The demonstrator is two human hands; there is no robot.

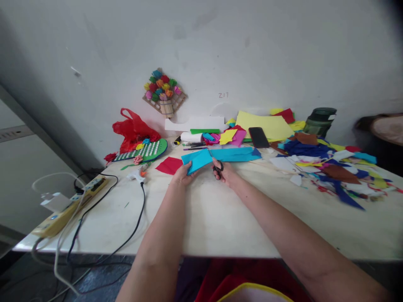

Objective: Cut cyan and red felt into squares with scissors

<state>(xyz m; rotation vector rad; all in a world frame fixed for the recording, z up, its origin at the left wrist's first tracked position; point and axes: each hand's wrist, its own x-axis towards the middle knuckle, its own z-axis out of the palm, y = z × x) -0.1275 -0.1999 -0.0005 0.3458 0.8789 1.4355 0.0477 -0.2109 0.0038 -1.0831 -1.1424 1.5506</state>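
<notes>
My left hand (185,175) grips the left part of a folded strip of blue paper (198,160), thumb on top and fingers beneath. Black-handled scissors (218,168) are in my right hand (225,174), fingers wrapped around the loops. Their blades reach up across the blue paper, just right of my left hand. Beyond the blades more blue paper (236,154) stretches to the right along the table. A piece of red paper (169,165) lies flat to the left of my left hand.
Left on the table (220,226) are a glue gun (137,174), a power strip (67,207) with cables and a red plastic bag (134,128). A phone (258,137), a green bottle (320,121) and a heap of paper scraps (340,172) stand or lie to the right.
</notes>
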